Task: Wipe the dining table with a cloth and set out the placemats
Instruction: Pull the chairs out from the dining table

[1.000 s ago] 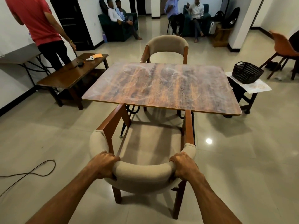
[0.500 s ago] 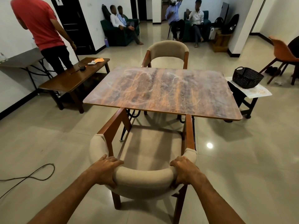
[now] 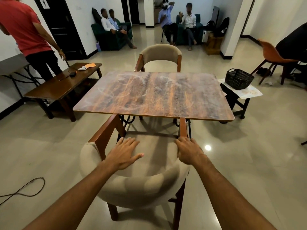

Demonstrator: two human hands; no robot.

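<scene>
The dining table (image 3: 154,95) has a wood-grain top with pale smeared streaks and nothing on it. A beige padded chair (image 3: 137,188) with wooden arms stands at its near edge, right below me. My left hand (image 3: 123,154) hovers flat over the chair's seat with fingers spread and holds nothing. My right hand (image 3: 189,151) is open too, its fingertips at the rear end of the chair's right wooden arm (image 3: 182,127). No cloth or placemat is in view.
A second beige chair (image 3: 161,55) stands at the table's far side. A black basket (image 3: 239,78) sits on a small side table (image 3: 249,94) at right. A low wooden table (image 3: 61,83) and a standing person in red (image 3: 28,34) are at left. A cable (image 3: 25,190) lies on the floor.
Both hands have let go of the chair's padded backrest and moved forward over the seat, fingers now spread. The view has shifted closer to the table.
</scene>
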